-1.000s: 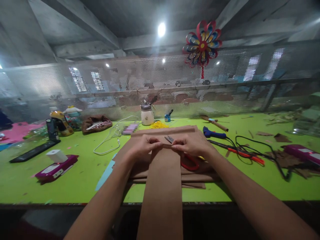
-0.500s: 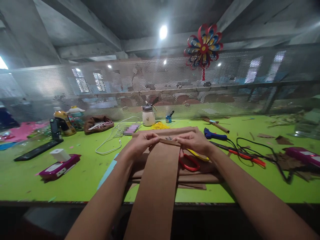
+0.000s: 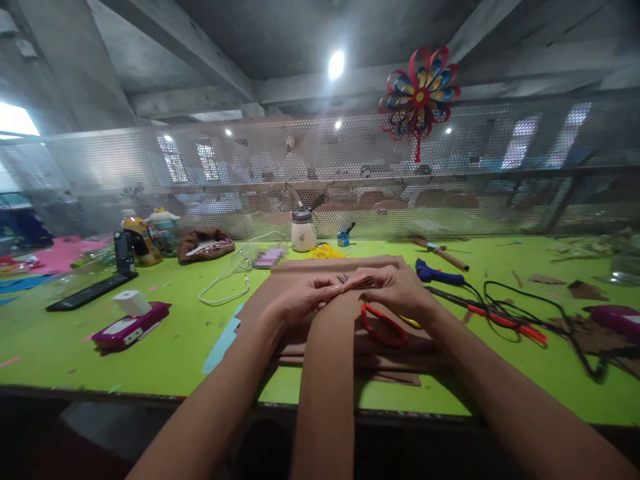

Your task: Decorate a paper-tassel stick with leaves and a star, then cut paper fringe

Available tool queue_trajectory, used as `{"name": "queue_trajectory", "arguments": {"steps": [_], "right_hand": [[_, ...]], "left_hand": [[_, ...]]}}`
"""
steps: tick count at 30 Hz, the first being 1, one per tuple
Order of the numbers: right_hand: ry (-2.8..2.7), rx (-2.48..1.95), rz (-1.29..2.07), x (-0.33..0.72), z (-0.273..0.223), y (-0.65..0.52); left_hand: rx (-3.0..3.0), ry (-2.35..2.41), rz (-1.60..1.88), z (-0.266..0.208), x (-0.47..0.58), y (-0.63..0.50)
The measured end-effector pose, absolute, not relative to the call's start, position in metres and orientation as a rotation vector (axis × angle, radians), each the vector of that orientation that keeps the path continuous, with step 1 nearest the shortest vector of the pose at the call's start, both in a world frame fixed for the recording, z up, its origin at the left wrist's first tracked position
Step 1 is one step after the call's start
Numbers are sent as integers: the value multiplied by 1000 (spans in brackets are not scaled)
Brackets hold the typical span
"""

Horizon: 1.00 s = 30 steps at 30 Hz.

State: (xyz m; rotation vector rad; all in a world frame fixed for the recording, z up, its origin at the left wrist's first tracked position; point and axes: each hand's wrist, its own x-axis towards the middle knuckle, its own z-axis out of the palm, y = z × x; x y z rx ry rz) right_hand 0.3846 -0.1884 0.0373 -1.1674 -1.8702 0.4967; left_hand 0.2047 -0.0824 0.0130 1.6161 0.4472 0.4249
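Note:
A long brown paper strip [image 3: 327, 373] runs from the stack of brown paper [image 3: 295, 267] over the table's front edge toward me. Its far end is folded and bunched between my hands. My left hand [image 3: 310, 297] pinches the strip's left corner, fingertips close to the other hand. Closed around the folded end is my right hand [image 3: 393, 287], thumb below and fingers on top. Scissors with a red handle [image 3: 384, 325] lie on the stack under my right wrist. Beside them a yellow handle [image 3: 411, 321] shows in part.
On the green table [image 3: 175, 360] stand a purple power strip [image 3: 131, 327] with a white plug, and a jar [image 3: 303, 233]. At the right lie a blue glue gun [image 3: 440, 273], a red-handled tool [image 3: 507, 321] and black cables. A perforated screen [image 3: 240, 167] borders the back.
The strip's far end, held flat with a narrow fold across it, is now bunched and turned toward the right. My left hand has moved right and closer to my right hand. The view has shifted slightly.

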Motion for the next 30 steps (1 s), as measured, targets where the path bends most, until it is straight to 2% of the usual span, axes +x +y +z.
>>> {"name": "queue_trajectory", "arguments": {"steps": [3,8,12,18,25,30], "right_hand": [[-1915,-1175,421,386,37,-187],[-2045,-1352,367,383,36,-186],[-2132,-1446,314,379,28,-181],[-1869,-1592,379,373,30,-182],[-1614,-1278,730,398,9,-168],[-1558,-1243,718,404,1,-161]], "left_hand": [[1575,446,373,11,207,-85],[1532,510,566,11,205,-76],[1666,494,524,17,203,-77],[1932,466,573,24,204,-83],[2041,571,677,29,200,-76],[2056,578,723,26,199,-74]]}}
